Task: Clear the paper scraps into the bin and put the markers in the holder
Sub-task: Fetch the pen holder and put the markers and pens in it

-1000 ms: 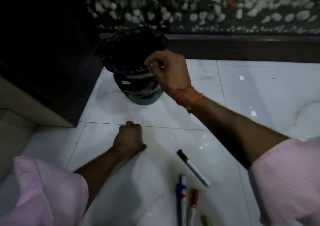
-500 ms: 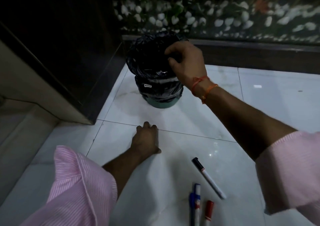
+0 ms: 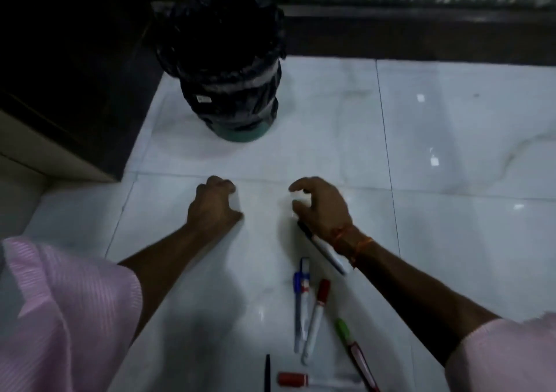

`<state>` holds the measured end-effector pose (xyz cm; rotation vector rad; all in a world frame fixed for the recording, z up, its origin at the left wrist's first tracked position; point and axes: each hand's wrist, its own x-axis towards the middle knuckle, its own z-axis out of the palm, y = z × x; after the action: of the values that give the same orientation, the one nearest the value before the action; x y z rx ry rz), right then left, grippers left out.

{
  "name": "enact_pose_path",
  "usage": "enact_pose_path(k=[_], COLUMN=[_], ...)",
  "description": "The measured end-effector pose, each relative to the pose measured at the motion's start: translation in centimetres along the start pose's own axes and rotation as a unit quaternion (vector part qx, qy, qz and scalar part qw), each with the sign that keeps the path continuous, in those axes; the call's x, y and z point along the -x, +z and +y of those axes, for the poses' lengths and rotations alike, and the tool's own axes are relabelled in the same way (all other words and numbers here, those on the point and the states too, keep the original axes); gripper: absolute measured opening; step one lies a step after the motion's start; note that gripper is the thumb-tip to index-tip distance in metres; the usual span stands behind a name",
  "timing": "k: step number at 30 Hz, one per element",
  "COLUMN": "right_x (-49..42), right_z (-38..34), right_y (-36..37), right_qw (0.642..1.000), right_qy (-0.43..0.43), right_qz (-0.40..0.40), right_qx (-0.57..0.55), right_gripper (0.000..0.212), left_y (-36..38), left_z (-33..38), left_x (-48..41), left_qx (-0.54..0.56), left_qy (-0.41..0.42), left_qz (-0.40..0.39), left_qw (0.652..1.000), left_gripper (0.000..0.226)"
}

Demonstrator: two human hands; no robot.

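The tiled floor (image 3: pixel 451 126) carries everything, white marble-look tiles with a dark skirting along the far edge. The bin (image 3: pixel 228 69), lined with a black bag folded down over its rim, stands on the floor near the far-left corner, beside a dark cabinet (image 3: pixel 75 75); its mouth is open and unobstructed, a sensible position for dropping scraps from above. The left hand (image 3: pixel 212 208) rests on the floor at a tile joint, its fingers curled under into a loose fist; in my judgement it serves as a prop for a person leaning forward, and whether it encloses anything cannot be told. The right hand (image 3: pixel 322 208) hovers low, just beside the left, its fingers arched and closing round a small white paper scrap (image 3: pixel 298 200); blur prevents saying whether the scrap is lifted or lies on the floor. The markers lie loose toward the near edge: a black-capped marker (image 3: pixel 325 253) partly under the right wrist, a blue marker (image 3: pixel 301 298), a red-capped marker (image 3: pixel 316 319), a green-capped marker (image 3: pixel 346 336) and a second red-capped marker (image 3: pixel 298 380) at the very edge. No holder is in view. Assessment: scrap clearance in hand, markers untouched.
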<state>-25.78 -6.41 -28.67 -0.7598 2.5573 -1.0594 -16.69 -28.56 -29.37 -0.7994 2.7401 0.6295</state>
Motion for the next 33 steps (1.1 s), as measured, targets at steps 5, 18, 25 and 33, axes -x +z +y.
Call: enact_pose_path(k=[5, 18, 25, 33], right_x=[2.8, 14.9, 19.1, 21.8], right_z=[0.7, -18.7, -35.0, -50.4], right_y=[-1.4, -16.3, -30.7, -45.1], right_qw=[0.996, 0.968, 0.957, 0.968], right_qy=[0.09, 0.212, 0.24, 0.184], right_qz=[-0.002, -0.082, -0.118, -0.094], right_qx=[-0.025, -0.11, -0.113, -0.144], right_gripper=[0.03, 0.034, 0.034, 0.024], left_y=[1.7, -13.7, -33.0, -51.8], left_z=[1.4, 10.8, 18.9, 24.7], left_x=[5.1, 26.1, 36.1, 43.8], left_qx=[0.033, 0.091, 0.125, 0.18], left_qy=[-0.031, -0.13, -0.119, -0.117], left_qz=[0.005, -0.109, -0.126, -0.055], left_qw=[0.999, 0.981, 0.977, 0.975], left_gripper=[0.041, 0.034, 0.037, 0.036])
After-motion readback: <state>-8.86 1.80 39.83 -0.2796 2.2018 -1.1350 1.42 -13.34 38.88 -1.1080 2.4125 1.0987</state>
